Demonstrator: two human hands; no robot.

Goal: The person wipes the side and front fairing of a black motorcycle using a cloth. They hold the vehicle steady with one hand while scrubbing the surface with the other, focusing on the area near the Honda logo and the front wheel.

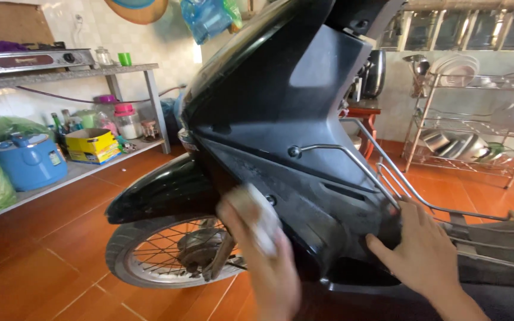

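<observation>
Nearest the lens were the two bare hands, both against the black side panel (304, 178) of a scooter that filled the middle of the view. Left hand (266, 249) came up from below with its fingers closed around a pale cloth or sponge (256, 211), pressing it flat on the lower front of the panel, just behind the front mudguard (156, 193) and above the spoked front wheel (176, 249). Right hand (420, 249) lay open, fingers spread and held flat on the panel's rear lower part, beside the chrome leg-guard rail (382, 169). From the hands the panel rose up and away, its long axis slanting from the upper front down toward the footboard (495, 244) at right; the left hand sat nearer the wheel end, the right nearer the footboard. Motion blur smeared the left hand and the cloth, so what the cloth was made of could not be told. Handlebars were cut off at the top edge, and the scooter's rear lay outside the view. Shelves with a blue rice cooker (28, 160) stood well apart at left, a dish rack (477, 119) at right.
</observation>
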